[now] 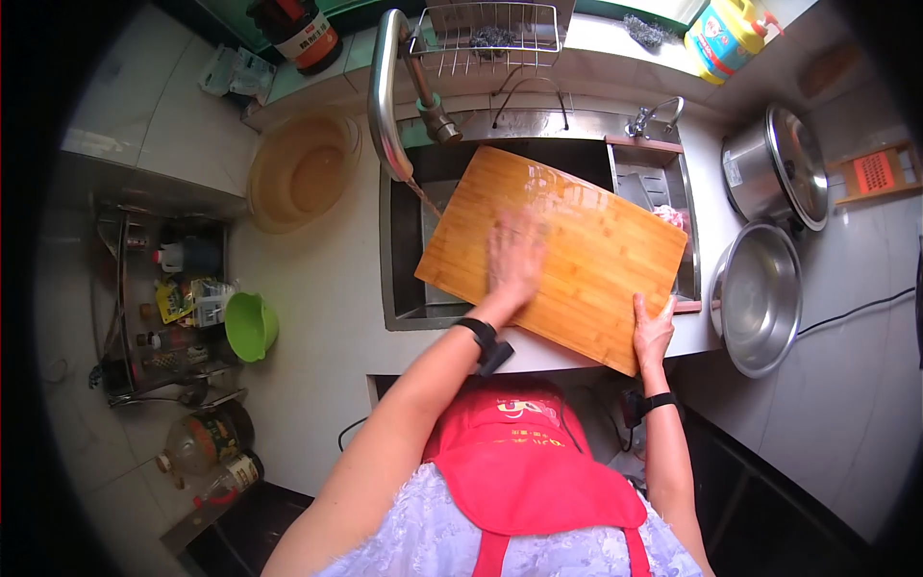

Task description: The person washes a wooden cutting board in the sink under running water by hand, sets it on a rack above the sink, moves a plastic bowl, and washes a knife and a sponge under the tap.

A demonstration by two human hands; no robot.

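Note:
A wet wooden cutting board (pixel 586 250) lies tilted over the steel sink (pixel 409 298). My left hand (pixel 516 252) rests flat on the board's upper face, its fingers spread and blurred by motion. Around the board's lower right edge my right hand (pixel 654 332) is gripping, with the thumb on top and the other fingers partly hidden beneath. Water runs from the tall faucet (pixel 387 106) into the sink, just left of the board's upper left edge.
A wire rack (pixel 490 38) stands behind the sink. On the right are a steel basin (pixel 760 298) and a lidded pot (pixel 774 168). A tan basin (pixel 306 171) and a green bowl (pixel 250 327) sit on the left, near a shelf of bottles.

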